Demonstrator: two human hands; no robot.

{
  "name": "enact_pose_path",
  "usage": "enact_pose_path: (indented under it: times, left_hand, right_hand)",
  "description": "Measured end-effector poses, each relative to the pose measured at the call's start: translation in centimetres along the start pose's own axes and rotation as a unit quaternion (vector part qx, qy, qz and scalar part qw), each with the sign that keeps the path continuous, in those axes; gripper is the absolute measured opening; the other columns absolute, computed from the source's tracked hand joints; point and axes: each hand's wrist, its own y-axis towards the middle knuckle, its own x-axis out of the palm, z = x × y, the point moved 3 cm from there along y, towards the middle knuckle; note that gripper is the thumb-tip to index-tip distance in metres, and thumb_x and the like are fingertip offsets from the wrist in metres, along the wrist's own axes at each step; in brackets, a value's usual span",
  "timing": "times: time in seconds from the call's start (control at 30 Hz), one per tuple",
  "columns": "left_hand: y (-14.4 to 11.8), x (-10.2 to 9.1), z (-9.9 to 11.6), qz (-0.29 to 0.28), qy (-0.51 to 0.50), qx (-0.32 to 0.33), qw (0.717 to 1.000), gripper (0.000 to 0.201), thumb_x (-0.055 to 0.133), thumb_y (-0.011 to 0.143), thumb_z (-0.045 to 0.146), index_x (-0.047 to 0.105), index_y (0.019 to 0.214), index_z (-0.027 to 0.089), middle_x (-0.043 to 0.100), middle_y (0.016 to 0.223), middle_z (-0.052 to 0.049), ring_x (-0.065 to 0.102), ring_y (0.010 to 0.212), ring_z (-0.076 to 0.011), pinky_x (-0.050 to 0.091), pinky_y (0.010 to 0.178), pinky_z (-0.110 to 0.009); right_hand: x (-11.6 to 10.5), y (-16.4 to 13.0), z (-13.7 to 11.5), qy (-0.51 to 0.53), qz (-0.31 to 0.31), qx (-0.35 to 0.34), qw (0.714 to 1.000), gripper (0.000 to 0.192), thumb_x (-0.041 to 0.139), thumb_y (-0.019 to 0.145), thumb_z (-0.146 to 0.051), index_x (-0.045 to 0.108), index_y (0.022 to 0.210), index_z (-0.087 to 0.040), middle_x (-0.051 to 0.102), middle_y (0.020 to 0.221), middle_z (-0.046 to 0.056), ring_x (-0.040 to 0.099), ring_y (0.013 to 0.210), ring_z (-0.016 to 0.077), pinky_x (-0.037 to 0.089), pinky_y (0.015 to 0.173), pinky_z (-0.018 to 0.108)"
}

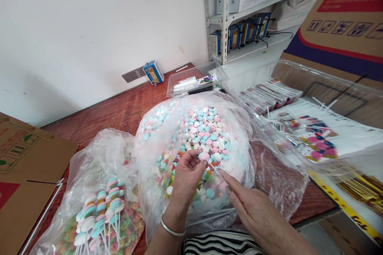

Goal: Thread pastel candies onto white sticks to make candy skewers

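Between the fingertips of my left hand [187, 175] is a flat round pink marshmallow [204, 156]. My right hand [249, 201] pinches a thin white stick [214, 167], whose upper end meets or nearly meets the marshmallow; I cannot tell whether it has gone in. Both hands are over a large clear plastic bag [239, 127] full of pink, blue and white marshmallows [206, 127], with colourful ring-shaped candies [172, 177] lower down. On the left, several skewers of stacked marshmallows [100, 211] with white sticks lie on a second bag of ring candies [134, 219].
A clear tray [221, 72] with white tubes stands behind the bag. The larger clear bin [284, 63] at right holds printed packaging [320, 135]. Gold twist ties [365, 191] lie at lower right. Cardboard boxes [30, 183] flank the wooden table [110, 113].
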Motion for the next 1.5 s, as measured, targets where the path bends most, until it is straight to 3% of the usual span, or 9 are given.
enact_pose_path:
  times: [0.43,0.7,0.8,0.9,1.03,1.1,1.23,1.33,1.5]
  left_hand:
    - [-0.1,0.5,-0.8,-0.043,0.055,0.044,0.997,0.019,0.073,0.075,0.023,0.066,0.091,0.017,0.069,0.086,-0.004,0.065,0.081,-0.0144,0.051,0.075,-0.025]
    - [-0.7,0.7,-1.9,-0.043,0.062,0.065,0.995,0.016,0.070,0.079,0.025,0.068,0.093,0.019,0.069,0.091,-0.005,0.065,0.084,-0.0167,0.052,0.078,-0.028]
    - [-1.9,1.2,-2.5,-0.039,0.101,0.080,0.991,0.015,0.066,0.082,0.024,0.070,0.095,0.020,0.069,0.093,-0.007,0.065,0.087,-0.0187,0.053,0.078,-0.030]
    - [-3.8,1.7,-2.9,-0.060,0.166,0.111,0.978,0.022,0.062,0.083,0.017,0.071,0.102,0.022,0.069,0.098,-0.007,0.064,0.091,-0.0203,0.053,0.081,-0.032]
    - [-5.4,0.3,-3.1,-0.074,0.223,0.109,0.966,0.042,0.056,0.086,0.014,0.063,0.126,0.027,0.069,0.112,-0.007,0.065,0.097,-0.0217,0.052,0.087,-0.036]
    - [-5.1,-1.9,-2.6,-0.021,0.289,0.121,0.949,0.044,0.052,0.089,0.014,0.060,0.129,0.028,0.069,0.115,-0.008,0.064,0.101,-0.0233,0.050,0.092,-0.039]
    - [-3.3,-6.0,-1.2,0.068,0.464,0.198,0.861,0.034,0.049,0.089,0.012,0.069,0.113,0.025,0.068,0.107,-0.009,0.059,0.105,-0.0257,0.046,0.095,-0.044]
    - [-2.3,-7.3,-1.0,0.047,0.515,0.224,0.826,0.031,0.049,0.089,0.010,0.069,0.109,0.023,0.067,0.105,-0.008,0.058,0.103,-0.0240,0.046,0.094,-0.043]
    - [-1.8,-6.7,-1.9,-0.001,0.525,0.252,0.813,0.031,0.049,0.089,0.008,0.068,0.108,0.023,0.068,0.106,-0.007,0.057,0.105,-0.0239,0.045,0.096,-0.044]
  right_hand:
    - [-0.4,0.8,-0.9,0.136,0.007,-0.001,0.991,0.050,0.032,0.098,-0.028,0.047,0.144,-0.018,0.068,0.125,0.012,0.067,0.109,0.0236,0.052,0.090,0.036]
    - [0.0,0.9,-0.6,0.121,0.017,-0.001,0.993,0.048,0.030,0.097,-0.024,0.049,0.141,-0.018,0.070,0.119,0.012,0.069,0.102,0.0231,0.052,0.085,0.034]
    - [0.6,0.9,0.2,0.072,0.030,0.000,0.997,0.043,0.028,0.096,-0.024,0.055,0.128,-0.015,0.075,0.097,0.011,0.071,0.085,0.0234,0.051,0.071,0.031]
    - [1.3,1.1,1.3,0.000,0.032,0.018,0.999,0.033,0.027,0.096,-0.027,0.058,0.096,-0.019,0.068,0.067,0.006,0.066,0.061,0.0224,0.043,0.055,0.028]
    - [2.1,1.5,2.1,-0.051,0.024,0.007,0.998,0.029,0.026,0.097,-0.030,0.051,0.085,-0.022,0.066,0.067,0.005,0.066,0.061,0.0224,0.040,0.056,0.028]
    - [2.2,1.6,2.1,-0.066,0.021,0.006,0.998,0.030,0.027,0.099,-0.032,0.051,0.083,-0.023,0.067,0.067,0.004,0.066,0.063,0.0224,0.039,0.056,0.028]
    - [2.0,1.6,1.3,-0.084,0.009,-0.008,0.996,0.030,0.030,0.099,-0.032,0.053,0.082,-0.024,0.069,0.069,0.003,0.067,0.064,0.0213,0.037,0.056,0.027]
    - [2.2,1.7,0.6,-0.103,-0.002,-0.018,0.994,0.030,0.032,0.100,-0.031,0.055,0.082,-0.024,0.069,0.069,0.002,0.067,0.062,0.0206,0.035,0.055,0.027]
    - [3.0,1.7,0.2,-0.148,-0.030,-0.011,0.988,0.029,0.034,0.101,-0.029,0.059,0.088,-0.022,0.072,0.073,0.004,0.070,0.067,0.0216,0.033,0.055,0.027]
